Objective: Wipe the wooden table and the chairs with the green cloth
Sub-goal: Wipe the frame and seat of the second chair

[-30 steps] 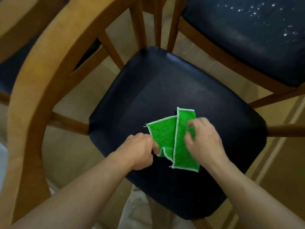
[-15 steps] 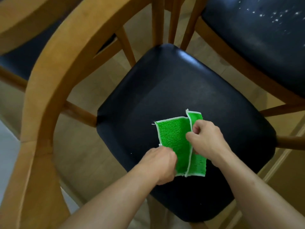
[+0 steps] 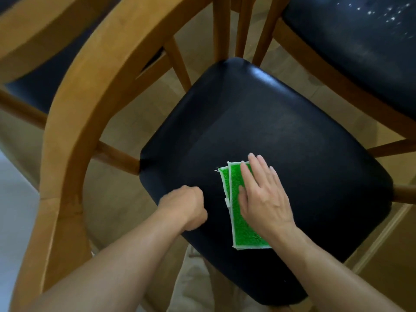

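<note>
- Because the cloth (image 3: 238, 208) is folded into loose layers, with a lower layer showing past the upper one along its left edge, the fold may be pushed open or bunched if a stroke is made toward that side; a stroke led from the folded edge is judged less likely to disturb it.
- If pressure is applied through the fingertips alone, the cloth may be left behind on the smooth black seat (image 3: 281, 131) while the hand slides over it. Even pressure through the whole palm is judged to be needed.
- Should the stroke be carried too far toward the near edge of the seat, the cloth may be swept off onto the floor (image 3: 67, 188), since its near end lies close to that edge.
- The curved wooden chair back (image 3: 90, 93) stands close on the left, and it may be struck by the left forearm during a wide sweep.
- The cloth lies flat on the near part of the seat, directly under the right hand (image 3: 263, 194).
- The right hand is held flat, fingers straight and slightly spread, pressed on the right portion of the cloth; the left strip and near end are left uncovered.
- The left hand (image 3: 186, 206) is curled into a loose fist just beside the left edge of the cloth, apart from it, with nothing seen in its grasp.
- A second dark seat (image 3: 360, 52), speckled with pale spots, is seen at upper right.
</note>
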`<act>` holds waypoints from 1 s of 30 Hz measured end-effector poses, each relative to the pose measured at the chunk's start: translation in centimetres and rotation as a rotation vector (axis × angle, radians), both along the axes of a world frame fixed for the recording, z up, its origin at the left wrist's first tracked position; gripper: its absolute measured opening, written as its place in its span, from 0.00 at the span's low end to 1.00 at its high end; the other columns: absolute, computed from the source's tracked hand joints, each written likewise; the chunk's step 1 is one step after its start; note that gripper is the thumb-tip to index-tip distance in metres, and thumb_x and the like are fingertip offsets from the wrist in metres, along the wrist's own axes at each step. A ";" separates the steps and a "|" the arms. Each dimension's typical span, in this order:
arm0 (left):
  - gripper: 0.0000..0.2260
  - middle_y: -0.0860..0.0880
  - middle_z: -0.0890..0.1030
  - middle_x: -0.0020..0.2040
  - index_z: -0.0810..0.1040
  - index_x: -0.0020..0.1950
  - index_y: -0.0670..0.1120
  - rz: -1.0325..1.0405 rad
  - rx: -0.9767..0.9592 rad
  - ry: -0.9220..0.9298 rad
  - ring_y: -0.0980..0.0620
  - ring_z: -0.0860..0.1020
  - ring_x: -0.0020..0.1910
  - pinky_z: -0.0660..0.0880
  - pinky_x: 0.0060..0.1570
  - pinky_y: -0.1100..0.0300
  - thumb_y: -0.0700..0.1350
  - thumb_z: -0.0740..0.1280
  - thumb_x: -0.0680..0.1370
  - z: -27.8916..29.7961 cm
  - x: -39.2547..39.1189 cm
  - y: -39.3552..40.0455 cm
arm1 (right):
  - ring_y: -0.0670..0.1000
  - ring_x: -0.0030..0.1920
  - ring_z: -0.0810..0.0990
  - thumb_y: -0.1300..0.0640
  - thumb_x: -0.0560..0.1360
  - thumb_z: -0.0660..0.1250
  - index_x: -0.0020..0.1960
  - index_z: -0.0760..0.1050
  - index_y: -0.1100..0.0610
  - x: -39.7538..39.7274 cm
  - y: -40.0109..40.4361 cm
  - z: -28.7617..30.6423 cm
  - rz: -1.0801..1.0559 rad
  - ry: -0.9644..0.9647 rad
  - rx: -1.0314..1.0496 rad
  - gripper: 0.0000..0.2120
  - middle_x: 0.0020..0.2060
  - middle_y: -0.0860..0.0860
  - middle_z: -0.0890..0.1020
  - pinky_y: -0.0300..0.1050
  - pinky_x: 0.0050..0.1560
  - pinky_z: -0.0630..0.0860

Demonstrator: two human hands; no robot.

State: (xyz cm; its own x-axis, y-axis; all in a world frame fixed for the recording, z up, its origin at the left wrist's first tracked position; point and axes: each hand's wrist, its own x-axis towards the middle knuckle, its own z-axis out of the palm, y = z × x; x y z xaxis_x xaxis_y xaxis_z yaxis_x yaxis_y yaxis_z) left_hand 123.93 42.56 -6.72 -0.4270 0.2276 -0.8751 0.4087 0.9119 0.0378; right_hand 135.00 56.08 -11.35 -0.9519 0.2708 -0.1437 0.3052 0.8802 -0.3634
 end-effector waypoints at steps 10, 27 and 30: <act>0.31 0.41 0.61 0.73 0.53 0.76 0.39 0.163 -0.259 0.221 0.42 0.67 0.69 0.71 0.61 0.50 0.37 0.64 0.77 -1.1 -4.1 -2.6 | 0.56 0.76 0.56 0.45 0.79 0.51 0.76 0.61 0.58 1.2 -1.1 -3.9 0.499 -0.078 0.131 0.29 0.77 0.55 0.56 0.62 0.72 0.54; 0.04 0.47 0.72 0.39 0.70 0.42 0.40 1.203 0.169 0.205 0.51 0.70 0.34 0.67 0.31 0.59 0.40 0.62 0.76 -1.5 -7.5 -4.4 | 0.49 0.76 0.57 0.48 0.76 0.56 0.76 0.61 0.55 3.2 -7.9 -4.0 0.882 -0.047 0.318 0.30 0.76 0.50 0.61 0.56 0.74 0.49; 0.15 0.48 0.74 0.49 0.69 0.61 0.42 1.293 0.224 0.170 0.50 0.73 0.41 0.68 0.39 0.59 0.48 0.62 0.77 -1.3 -7.5 -4.0 | 0.50 0.77 0.55 0.42 0.75 0.59 0.76 0.59 0.53 5.1 -3.4 -3.8 0.954 -0.037 0.335 0.33 0.77 0.49 0.59 0.55 0.72 0.51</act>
